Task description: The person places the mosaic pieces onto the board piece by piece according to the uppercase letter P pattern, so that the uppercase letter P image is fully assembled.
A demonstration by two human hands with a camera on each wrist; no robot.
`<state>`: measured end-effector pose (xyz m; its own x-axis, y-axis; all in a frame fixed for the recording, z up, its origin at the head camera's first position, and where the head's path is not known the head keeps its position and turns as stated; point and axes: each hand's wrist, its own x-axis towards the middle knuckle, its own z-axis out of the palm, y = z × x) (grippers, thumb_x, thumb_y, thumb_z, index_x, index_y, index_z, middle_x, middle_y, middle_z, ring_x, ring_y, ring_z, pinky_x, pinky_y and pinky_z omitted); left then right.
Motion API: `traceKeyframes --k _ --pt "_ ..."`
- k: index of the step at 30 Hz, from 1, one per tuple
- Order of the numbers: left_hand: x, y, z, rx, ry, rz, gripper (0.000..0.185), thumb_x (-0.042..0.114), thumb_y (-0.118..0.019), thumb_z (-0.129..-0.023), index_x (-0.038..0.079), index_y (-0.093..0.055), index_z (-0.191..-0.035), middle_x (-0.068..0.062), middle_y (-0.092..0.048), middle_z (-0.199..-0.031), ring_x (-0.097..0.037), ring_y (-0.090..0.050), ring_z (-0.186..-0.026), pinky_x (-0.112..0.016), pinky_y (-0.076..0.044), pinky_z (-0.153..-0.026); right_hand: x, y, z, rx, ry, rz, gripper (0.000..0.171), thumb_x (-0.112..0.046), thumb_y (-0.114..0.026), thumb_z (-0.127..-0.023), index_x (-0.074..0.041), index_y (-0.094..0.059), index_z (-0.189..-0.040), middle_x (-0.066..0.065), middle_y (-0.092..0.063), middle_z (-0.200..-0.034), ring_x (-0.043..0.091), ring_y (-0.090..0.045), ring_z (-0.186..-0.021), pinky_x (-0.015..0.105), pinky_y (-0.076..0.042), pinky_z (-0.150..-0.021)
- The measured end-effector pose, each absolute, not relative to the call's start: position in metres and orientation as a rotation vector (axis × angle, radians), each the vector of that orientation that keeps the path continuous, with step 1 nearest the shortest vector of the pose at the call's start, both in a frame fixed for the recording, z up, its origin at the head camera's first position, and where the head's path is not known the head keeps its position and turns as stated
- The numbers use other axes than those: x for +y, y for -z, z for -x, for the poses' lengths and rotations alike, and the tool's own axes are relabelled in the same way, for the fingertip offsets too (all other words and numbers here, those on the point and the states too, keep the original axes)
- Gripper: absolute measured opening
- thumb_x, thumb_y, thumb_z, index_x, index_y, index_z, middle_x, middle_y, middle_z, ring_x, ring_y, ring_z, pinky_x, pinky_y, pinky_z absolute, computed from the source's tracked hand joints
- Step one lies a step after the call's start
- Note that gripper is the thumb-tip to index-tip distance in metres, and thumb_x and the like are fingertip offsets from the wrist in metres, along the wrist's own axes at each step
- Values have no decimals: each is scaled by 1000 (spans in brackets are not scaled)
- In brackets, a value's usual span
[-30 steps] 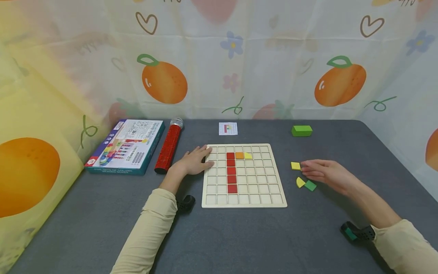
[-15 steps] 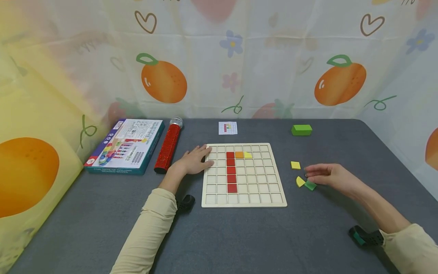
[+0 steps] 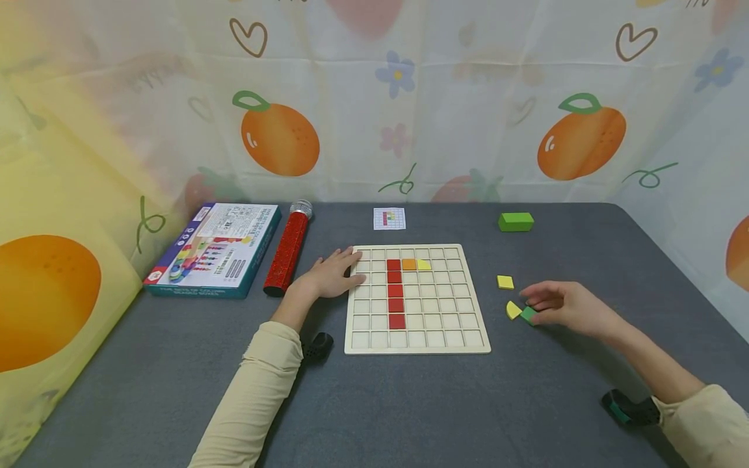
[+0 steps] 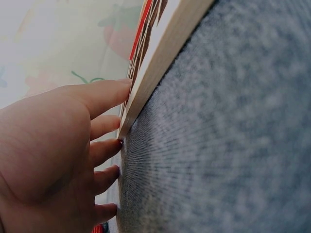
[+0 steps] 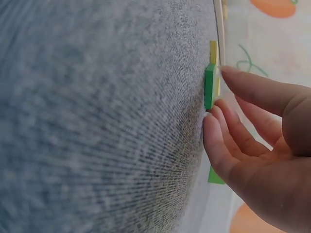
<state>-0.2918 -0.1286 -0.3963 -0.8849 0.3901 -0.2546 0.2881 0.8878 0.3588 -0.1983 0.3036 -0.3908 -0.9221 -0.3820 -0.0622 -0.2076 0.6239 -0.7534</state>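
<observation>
My left hand [image 3: 332, 273] rests at the left edge of a pale wooden grid board [image 3: 418, 341]. In the left wrist view, its thumb touches the rim, with the fingers spread along the side. A column of red squares [image 3: 395, 292], an orange square [image 3: 409, 264] and a yellow piece [image 3: 424, 264] fill board cells. To the right, my right hand [image 3: 570, 309] hovers over a green square tile [image 5: 209, 86] lying on the table. Its thumb and bent fingertips stand around the tile without a visible grip. A yellow quarter-round tile [image 3: 513, 310] and a yellow square tile [image 3: 505, 282] lie nearby.
A green block [image 3: 516, 222] stands at the back right. Behind the board lies a small printed grid card [image 3: 389, 219]. At the left are a red microphone [image 3: 287, 253] and a flat game box [image 3: 216, 250]. A printed cloth hangs behind the dark table.
My right hand has drawn back from beside the yellow square tile, toward the green tile, and its fingers have bent with the thumb lowered. My left hand keeps its place on the board.
</observation>
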Motion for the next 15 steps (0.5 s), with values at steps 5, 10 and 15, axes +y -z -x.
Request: traceKeyframes --k 5,10,15 --pt "-128 396 292 2734 -446 -503 68 40 -50 -97 11 -24 -152 -13 -15 -157 -33 -9 -143 -57 -6 -110 301 391 198 2667 1135 522 44 -4 -75 -80 8 -59 -119 15 -63 -109 18 -60 -93 25 -52 -73" --pt "-128 395 291 2732 -446 -504 68 40 -50 -97 11 -24 -152 -13 -15 -157 -33 -9 -143 -57 -6 -110 298 391 198 2680 1110 524 42 -1 -75 -79 7 -60 -117 11 -62 -102 18 -59 -88 26 -51 -70" --pt "-129 395 291 2731 -451 -510 67 40 -50 -97 10 -24 -152 -13 -16 -157 -33 -9 -143 -57 -6 -110 297 391 198 2698 1089 514 42 0 -75 -78 6 -61 -117 9 -60 -97 16 -57 -84 26 -50 -67"
